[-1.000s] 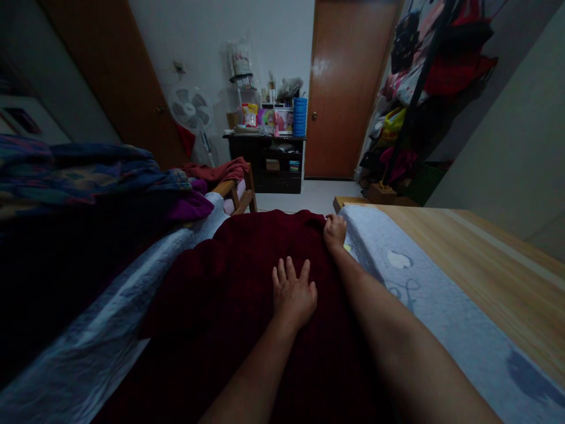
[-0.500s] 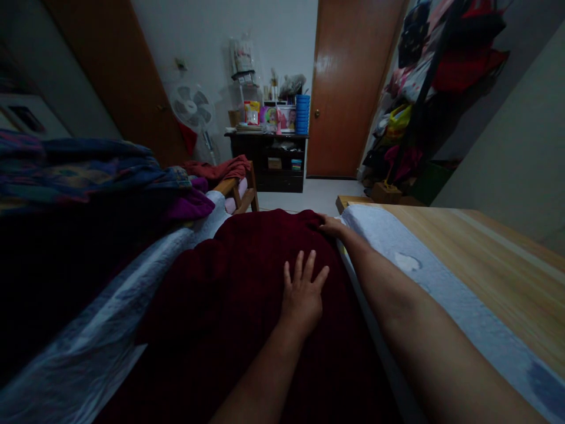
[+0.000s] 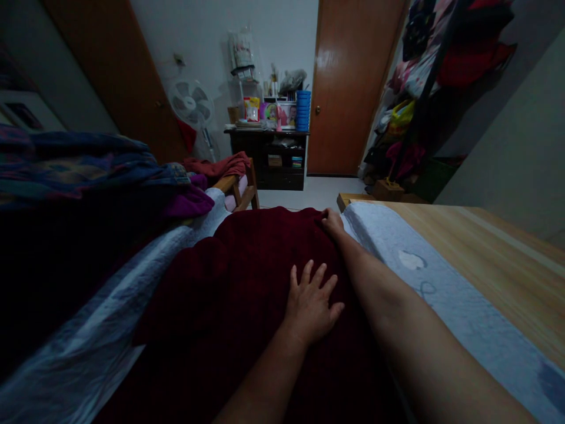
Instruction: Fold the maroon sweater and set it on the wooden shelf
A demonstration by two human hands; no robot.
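A large dark red cloth (image 3: 256,277) lies spread in front of me over a pale blue-grey sheet; whether it is a garment cannot be made out. My left hand (image 3: 312,301) rests flat on its right half, fingers spread. At the cloth's far right corner, my right hand (image 3: 332,224) has its fingers curled around the edge. The sheet (image 3: 397,247) shows to the right of the cloth, and again along its left side. Part of the cloth's right border is hidden under my right forearm.
To the left is a pile of clothes (image 3: 88,168). A wooden board (image 3: 481,253) borders the sheet on the right. Beyond stand a white fan (image 3: 192,103), a dark cabinet (image 3: 247,153) with things on top, a wooden door (image 3: 342,88) and a rack of hanging bags (image 3: 424,76).
My left hand has slid a little right and toward me, its thumb now further out. My right hand's fingers have curled more tightly on the cloth's far corner.
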